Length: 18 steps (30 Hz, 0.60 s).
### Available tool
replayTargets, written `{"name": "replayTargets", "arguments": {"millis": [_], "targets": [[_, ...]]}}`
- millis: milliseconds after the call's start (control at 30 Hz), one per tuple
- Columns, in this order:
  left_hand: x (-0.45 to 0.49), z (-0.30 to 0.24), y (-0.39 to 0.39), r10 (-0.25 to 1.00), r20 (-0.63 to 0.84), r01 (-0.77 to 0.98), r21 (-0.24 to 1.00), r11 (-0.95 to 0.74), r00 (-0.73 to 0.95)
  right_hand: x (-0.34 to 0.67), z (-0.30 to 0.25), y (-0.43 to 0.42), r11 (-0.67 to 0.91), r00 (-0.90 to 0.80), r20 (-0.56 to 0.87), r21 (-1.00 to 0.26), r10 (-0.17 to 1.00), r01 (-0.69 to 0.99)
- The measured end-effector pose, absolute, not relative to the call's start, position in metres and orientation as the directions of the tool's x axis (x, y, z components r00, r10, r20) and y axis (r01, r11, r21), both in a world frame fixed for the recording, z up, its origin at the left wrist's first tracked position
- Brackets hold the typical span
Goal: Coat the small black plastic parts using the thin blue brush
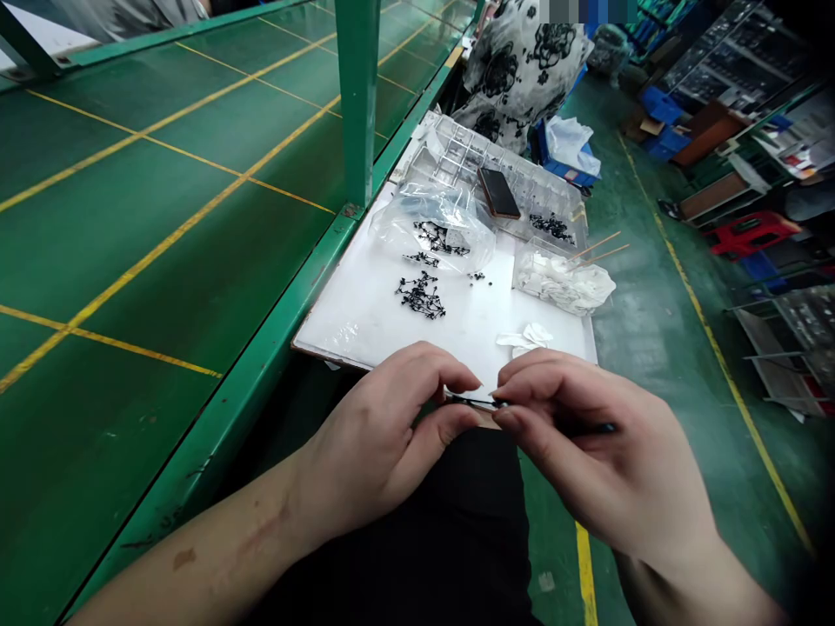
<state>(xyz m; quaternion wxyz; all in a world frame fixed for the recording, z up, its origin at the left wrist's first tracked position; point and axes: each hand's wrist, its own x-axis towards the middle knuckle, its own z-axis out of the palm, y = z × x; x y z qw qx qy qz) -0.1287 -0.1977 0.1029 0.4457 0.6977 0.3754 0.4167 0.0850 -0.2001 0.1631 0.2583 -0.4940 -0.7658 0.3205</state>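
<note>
The left hand [375,443] and right hand [587,443] are nearly closed, pinching a thin black piece [473,400] between their fingertips. A white board [457,330] with black bits [419,296] lies at twelve o'clock.

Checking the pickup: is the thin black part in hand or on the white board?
In hand: the thin black part is pinched between the left hand and right hand.
</note>
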Motion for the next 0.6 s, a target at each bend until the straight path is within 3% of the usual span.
{"name": "replayTargets", "arguments": {"millis": [133,333,600], "targets": [[-0.135,0.089,-0.198,0.953,0.090,0.151,0.979,-0.138,0.288,0.096,0.156,-0.193,0.163,-0.298,-0.016,-0.809,0.955,0.565],[-0.141,0.048,-0.168,0.987,-0.156,0.267,0.954,0.137,0.049,0.150,0.144,-0.134,-0.358,-0.001,-0.393,-0.838,0.920,0.412],[-0.138,-0.014,-0.110,0.994,0.005,0.406,0.912,-0.048,0.107,0.237,0.123,0.020,-0.401,0.393,-0.220,-0.787,0.893,0.469]]}}
